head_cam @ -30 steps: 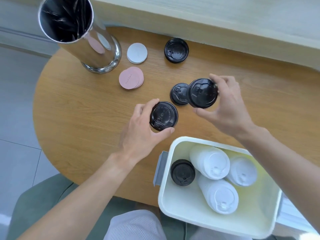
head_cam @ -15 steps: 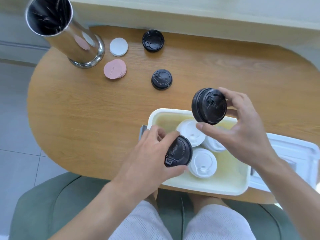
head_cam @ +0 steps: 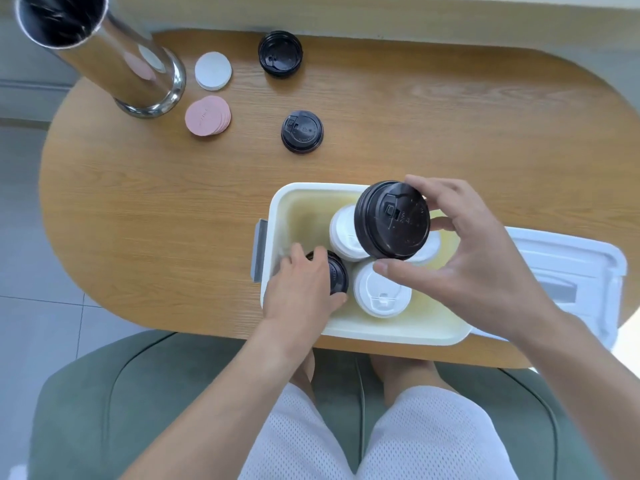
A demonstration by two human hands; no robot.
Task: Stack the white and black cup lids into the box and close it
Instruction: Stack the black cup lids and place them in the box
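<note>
Everything here is placed against the white box point(head_cam: 277, 216), which sits open at the near edge of the table point(head_cam: 138, 220). Far left of it and beyond stands a steel cylinder point(head_cam: 114, 64), with a white disc point(head_cam: 212, 71) and a pink stack of discs point(head_cam: 207, 116) just beside it. Two black lids wait outside the box: the far lid point(head_cam: 280, 54) well beyond it, the nearer lid point(head_cam: 302, 132) just past its far rim.

Inside the box's left near corner, the left hand point(head_cam: 301, 299) curls over a black stack point(head_cam: 337, 273), fingers gripping it low in the box. To its right stand white stacks point(head_cam: 381, 292), upright, tops facing up.

Above the box's middle the right hand point(head_cam: 474, 258) pinches a black lid stack point(head_cam: 393, 220) between thumb and fingers, tilted, clear of the whites. The free room lies toward the box's far left corner, so I judge this stack must travel left and down. The box's cover point(head_cam: 568, 271) lies to the right, unfastened.
</note>
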